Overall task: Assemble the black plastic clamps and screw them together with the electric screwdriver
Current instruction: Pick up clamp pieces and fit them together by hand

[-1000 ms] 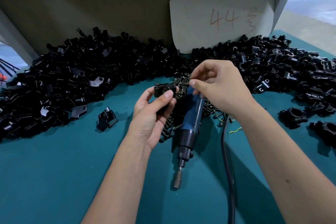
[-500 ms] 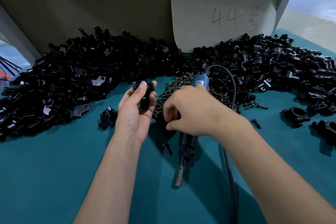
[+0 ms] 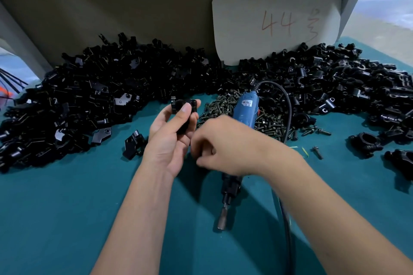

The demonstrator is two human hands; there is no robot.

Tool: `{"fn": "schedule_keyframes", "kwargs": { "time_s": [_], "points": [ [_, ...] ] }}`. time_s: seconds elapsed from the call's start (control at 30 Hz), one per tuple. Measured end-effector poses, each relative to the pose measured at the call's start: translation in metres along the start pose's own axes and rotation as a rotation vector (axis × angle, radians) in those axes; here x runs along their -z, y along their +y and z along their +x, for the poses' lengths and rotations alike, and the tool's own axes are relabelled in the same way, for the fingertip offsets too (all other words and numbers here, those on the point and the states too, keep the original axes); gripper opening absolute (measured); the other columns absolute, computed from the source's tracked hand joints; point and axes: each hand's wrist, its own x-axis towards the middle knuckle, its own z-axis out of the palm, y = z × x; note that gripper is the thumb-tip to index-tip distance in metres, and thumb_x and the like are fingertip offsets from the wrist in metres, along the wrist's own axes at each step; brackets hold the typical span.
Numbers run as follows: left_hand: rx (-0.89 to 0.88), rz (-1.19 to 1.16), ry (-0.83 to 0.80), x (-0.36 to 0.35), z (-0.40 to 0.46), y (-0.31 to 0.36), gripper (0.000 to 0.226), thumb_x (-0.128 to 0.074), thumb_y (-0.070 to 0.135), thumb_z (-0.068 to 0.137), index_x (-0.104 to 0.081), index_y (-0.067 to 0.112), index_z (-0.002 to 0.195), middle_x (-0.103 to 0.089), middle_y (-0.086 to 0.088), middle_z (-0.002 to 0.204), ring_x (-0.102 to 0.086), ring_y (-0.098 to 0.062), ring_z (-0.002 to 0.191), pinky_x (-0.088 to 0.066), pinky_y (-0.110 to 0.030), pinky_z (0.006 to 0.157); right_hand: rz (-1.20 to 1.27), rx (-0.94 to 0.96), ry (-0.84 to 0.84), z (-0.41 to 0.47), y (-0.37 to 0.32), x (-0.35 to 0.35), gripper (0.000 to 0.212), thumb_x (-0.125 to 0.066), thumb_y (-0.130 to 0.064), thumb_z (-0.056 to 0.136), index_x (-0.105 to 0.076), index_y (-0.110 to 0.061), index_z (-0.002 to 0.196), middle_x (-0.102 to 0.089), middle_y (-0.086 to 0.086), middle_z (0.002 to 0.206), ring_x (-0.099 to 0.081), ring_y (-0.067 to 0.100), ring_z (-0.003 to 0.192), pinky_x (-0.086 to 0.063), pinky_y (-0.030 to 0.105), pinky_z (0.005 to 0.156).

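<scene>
Left hand (image 3: 172, 140) fingers pinch clamp (image 3: 183, 107); right hand (image 3: 225, 147) curled round screwdriver (image 3: 241, 131). Risk: halves slipping apart if bit lands off-centre.

Two bare forearms come in from the near edge, one at the left and one at the right. No sleeve covers either as far as the frame shows them. The left hand (image 3: 172, 140) and the right hand (image 3: 225, 147) are ungloved. No ring, watch or band is on the wrists or visible fingers.
</scene>
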Motion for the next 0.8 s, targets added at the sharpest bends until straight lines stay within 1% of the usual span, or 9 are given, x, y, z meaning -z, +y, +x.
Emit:
{"fn": "schedule_keyframes", "kwargs": {
  "time_s": [0.07, 0.13, 0.2, 0.27, 0.37, 0.47, 0.57, 0.63, 0.8],
  "points": [
    [0.027, -0.002, -0.04, 0.0, -0.001, 0.0, 0.046, -0.076, 0.013, 0.08, -0.059, 0.003, 0.121, -0.078, -0.011, 0.107, -0.071, -0.008, 0.078, -0.058, -0.018, 0.071, 0.173, -0.011, 0.174, 0.0, 0.015, 0.008, 0.009, -0.075, -0.018, 0.091, -0.081, -0.022, 0.097, -0.072, -0.01, 0.081, -0.061, 0.007, 0.073, -0.043, 0.015, 0.072],
    [0.049, -0.021, -0.075, -0.001, -0.001, 0.001, 0.037, -0.075, 0.011, 0.079, -0.06, 0.004, 0.112, -0.078, -0.011, 0.104, -0.073, -0.01, 0.082, -0.057, -0.016, 0.072, 0.328, -0.046, 0.448, -0.002, 0.029, 0.014, 0.007, -0.077, -0.018, 0.092, -0.082, -0.021, 0.095, -0.075, -0.01, 0.081, -0.065, 0.005, 0.073, -0.045, 0.014, 0.072],
    [0.067, 0.003, -0.085, -0.003, -0.003, 0.0, 0.041, -0.077, 0.011, 0.077, -0.06, 0.003, 0.114, -0.077, -0.01, 0.102, -0.07, -0.01, 0.077, -0.057, -0.015, 0.071, 0.453, -0.094, 0.685, -0.004, 0.04, 0.014, 0.006, -0.077, -0.017, 0.093, -0.082, -0.02, 0.094, -0.075, -0.012, 0.081, -0.067, 0.002, 0.075, -0.047, 0.012, 0.072],
    [0.083, 0.036, -0.102, -0.004, -0.004, -0.001, 0.048, -0.078, 0.012, 0.077, -0.059, 0.003, 0.12, -0.076, -0.01, 0.103, -0.068, -0.01, 0.074, -0.057, -0.016, 0.069, 0.539, -0.132, 0.798, -0.003, 0.046, 0.012, 0.007, -0.076, -0.018, 0.094, -0.082, -0.021, 0.097, -0.075, -0.013, 0.083, -0.069, 0.003, 0.078, -0.051, 0.014, 0.074],
    [0.108, 0.095, -0.162, -0.004, -0.005, -0.004, 0.044, -0.078, 0.011, 0.079, -0.061, 0.004, 0.119, -0.073, -0.01, 0.104, -0.068, -0.011, 0.077, -0.057, -0.016, 0.068, 0.591, -0.137, 0.816, -0.001, 0.048, 0.008, 0.008, -0.076, -0.018, 0.094, -0.082, -0.021, 0.098, -0.076, -0.012, 0.084, -0.071, 0.004, 0.081, -0.052, 0.016, 0.075],
    [0.13, 0.122, -0.205, -0.006, -0.007, -0.007, 0.034, -0.078, 0.011, 0.08, -0.065, 0.008, 0.111, -0.073, -0.004, 0.095, -0.068, -0.012, 0.077, -0.058, -0.017, 0.068, 0.603, -0.126, 0.756, 0.0, 0.047, 0.004, 0.007, -0.077, -0.017, 0.094, -0.082, -0.02, 0.098, -0.077, -0.011, 0.084, -0.071, 0.004, 0.081, -0.053, 0.017, 0.076],
    [0.139, 0.131, -0.203, -0.008, -0.008, -0.01, 0.031, -0.08, 0.011, 0.077, -0.068, 0.01, 0.106, -0.074, -0.003, 0.091, -0.068, -0.012, 0.075, -0.058, -0.017, 0.066, 0.586, -0.111, 0.712, -0.001, 0.05, 0.005, 0.006, -0.078, -0.016, 0.093, -0.082, -0.02, 0.095, -0.076, -0.012, 0.08, -0.069, 0.001, 0.075, -0.049, 0.011, 0.07],
    [0.142, 0.121, -0.2, -0.008, -0.008, -0.011, 0.035, -0.079, 0.011, 0.077, -0.067, 0.008, 0.11, -0.074, -0.004, 0.093, -0.068, -0.012, 0.074, -0.057, -0.016, 0.066, 0.556, -0.089, 0.688, -0.002, 0.054, 0.007, 0.006, -0.078, -0.016, 0.092, -0.082, -0.021, 0.093, -0.075, -0.012, 0.077, -0.067, -0.001, 0.071, -0.047, 0.01, 0.068],
    [0.146, 0.088, -0.208, -0.007, -0.007, -0.013, 0.039, -0.081, 0.012, 0.078, -0.068, 0.007, 0.114, -0.074, -0.005, 0.098, -0.067, -0.01, 0.075, -0.057, -0.016, 0.068, 0.631, -0.056, 0.592, -0.001, 0.057, 0.005, 0.009, -0.078, -0.018, 0.093, -0.082, -0.025, 0.089, -0.076, -0.009, 0.08, -0.069, 0.004, 0.075, -0.051, 0.019, 0.072]
  ]
}}
